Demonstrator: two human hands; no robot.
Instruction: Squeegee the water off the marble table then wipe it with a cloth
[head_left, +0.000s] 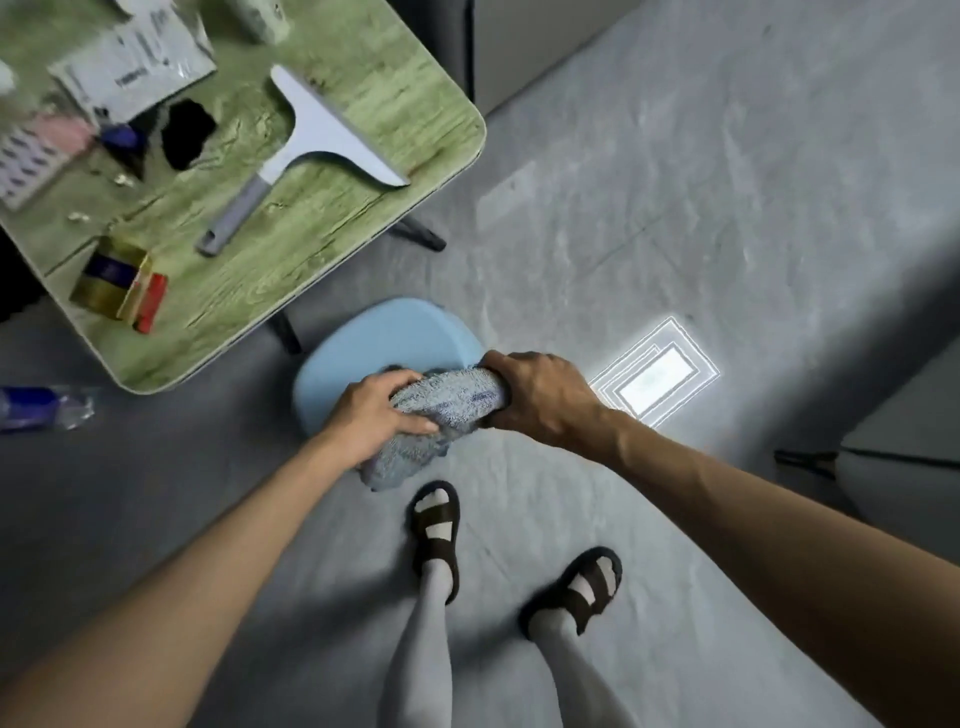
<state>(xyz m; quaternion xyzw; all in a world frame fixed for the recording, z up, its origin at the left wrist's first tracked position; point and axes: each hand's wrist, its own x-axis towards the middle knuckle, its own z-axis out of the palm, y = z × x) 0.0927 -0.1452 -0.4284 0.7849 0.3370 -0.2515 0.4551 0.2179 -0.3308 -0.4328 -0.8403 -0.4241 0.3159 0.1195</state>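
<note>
Grey floor (675, 208) fills most of the head view, with the table (291, 291) top-left; its top reads green and grained to me, not obviously marble. Squeegee (322, 140) lies flat on the table near its right-hand corner, blade toward that edge, no hand on it. Papers (135, 62) and a gold box (111, 283) sit further in on the table. Cloth (447, 410) is off the table, held in the air past its near corner, above a pale blue stool (374, 343) that stands just off the table's near edge. Left hand (374, 415) has its fingers curled over one end of the cloth, and right hand (540, 395) is wrapped tight round the other end, knuckles up. The bunched roll between them looks like a wring or a re-fold to me. My read: squeegee pass is set aside and we're at the start of the wipe step. Can't tell from here whether the table is wet. Next move needs the cloth carried back over the table, opened flat under one palm, then strokes around the squeegee and clutter, or those get lifted first.
</note>
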